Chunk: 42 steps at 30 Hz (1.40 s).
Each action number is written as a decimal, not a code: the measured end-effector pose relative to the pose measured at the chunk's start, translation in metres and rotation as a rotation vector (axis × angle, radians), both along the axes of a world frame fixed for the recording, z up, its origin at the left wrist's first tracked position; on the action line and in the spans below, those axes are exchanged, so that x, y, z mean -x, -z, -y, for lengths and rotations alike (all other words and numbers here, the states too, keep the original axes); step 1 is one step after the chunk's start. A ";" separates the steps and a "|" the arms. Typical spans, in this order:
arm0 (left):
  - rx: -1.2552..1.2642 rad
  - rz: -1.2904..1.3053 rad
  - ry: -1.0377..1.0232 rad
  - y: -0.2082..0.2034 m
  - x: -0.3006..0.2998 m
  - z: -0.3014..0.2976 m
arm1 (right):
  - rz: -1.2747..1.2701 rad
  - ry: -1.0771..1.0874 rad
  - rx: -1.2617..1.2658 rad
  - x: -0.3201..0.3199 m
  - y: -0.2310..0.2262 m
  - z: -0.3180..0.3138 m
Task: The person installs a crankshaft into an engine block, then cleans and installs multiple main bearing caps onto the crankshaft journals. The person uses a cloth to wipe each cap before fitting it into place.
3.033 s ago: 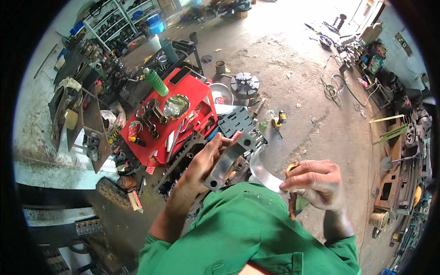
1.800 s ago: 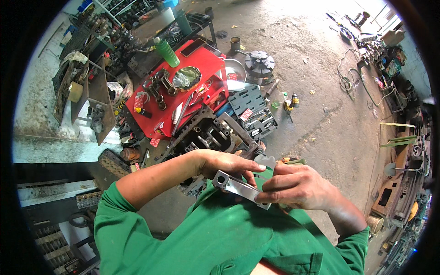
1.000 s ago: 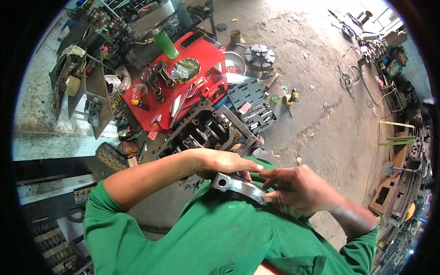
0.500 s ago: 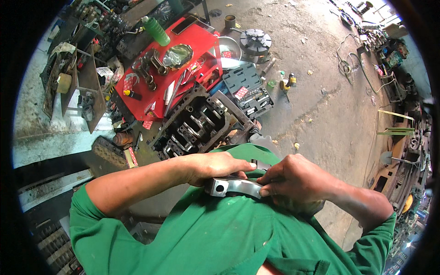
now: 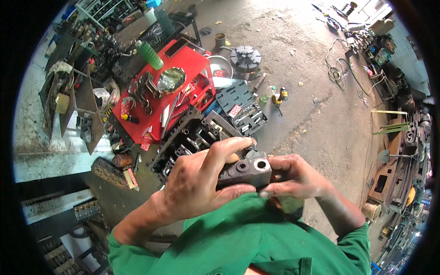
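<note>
A dark metal bearing cap (image 5: 250, 175) with a bright machined end and two bolt holes is held up in front of my green clothing. My left hand (image 5: 192, 178) wraps its left part, fingers over the top and thumb along the near side. My right hand (image 5: 300, 176) pinches around its right end, fingers above and thumb below. The cap's curved inner face is hidden from this angle. Just beyond my left hand lies an engine block (image 5: 183, 124) with crankshaft journals showing, partly covered by the hand.
A red cart (image 5: 183, 68) stands far left, carrying connecting rods (image 5: 143, 89), a green bottle (image 5: 149, 55) and a foil-like dish (image 5: 171, 79). Beside it sit an open socket set (image 5: 247, 117) and a round slotted chuck (image 5: 245, 58). Metal stock lines the right wall.
Both hands have raised the bearing cap and turned it, so its bolt-hole end now shows instead of the shiny curved face. My left hand has shifted its hold, and the view has moved slightly.
</note>
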State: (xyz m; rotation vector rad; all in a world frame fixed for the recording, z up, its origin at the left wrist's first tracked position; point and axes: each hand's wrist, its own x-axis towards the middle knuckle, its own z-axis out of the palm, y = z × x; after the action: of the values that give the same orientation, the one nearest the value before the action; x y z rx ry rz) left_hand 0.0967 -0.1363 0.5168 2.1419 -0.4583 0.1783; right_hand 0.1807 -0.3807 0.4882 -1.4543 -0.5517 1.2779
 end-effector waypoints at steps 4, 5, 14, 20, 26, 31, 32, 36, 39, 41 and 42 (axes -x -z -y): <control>-0.212 0.470 -0.043 -0.016 -0.001 -0.004 | 0.754 0.280 -0.280 0.015 0.007 -0.011; -0.247 0.476 -0.020 -0.017 0.000 -0.002 | 0.767 0.316 -0.249 0.022 0.007 -0.011; -0.120 0.422 -0.060 -0.019 0.020 0.024 | 0.677 0.384 -0.294 0.049 0.026 -0.001; -0.162 0.406 -0.044 -0.026 0.024 0.030 | 0.698 0.460 -0.390 0.057 0.030 -0.003; -0.201 0.372 0.005 -0.029 0.026 0.030 | 0.709 0.495 -0.392 0.064 0.036 0.000; -0.153 0.377 0.072 -0.029 0.020 0.026 | 0.674 0.526 -0.358 0.070 0.037 0.001; -0.212 0.368 0.080 -0.027 0.018 0.024 | 0.673 0.521 -0.345 0.071 0.036 0.002; -0.316 0.028 -0.007 -0.008 0.021 0.014 | 0.623 0.419 -0.202 0.064 0.035 0.007; -0.251 -0.162 -0.053 0.031 0.027 0.005 | 0.575 0.291 -0.136 0.047 0.049 0.000; -0.171 -0.296 -0.092 0.061 0.032 -0.010 | 0.538 0.178 -0.085 0.032 0.066 -0.013; -0.118 -0.357 -0.115 0.074 0.035 -0.018 | 0.546 0.128 -0.084 0.023 0.076 -0.021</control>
State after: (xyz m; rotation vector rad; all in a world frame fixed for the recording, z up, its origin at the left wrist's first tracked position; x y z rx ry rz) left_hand 0.0619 -0.1184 0.4424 2.2554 -0.1408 -0.1702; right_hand 0.1575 -0.3593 0.4126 -1.7403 -0.8434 0.7398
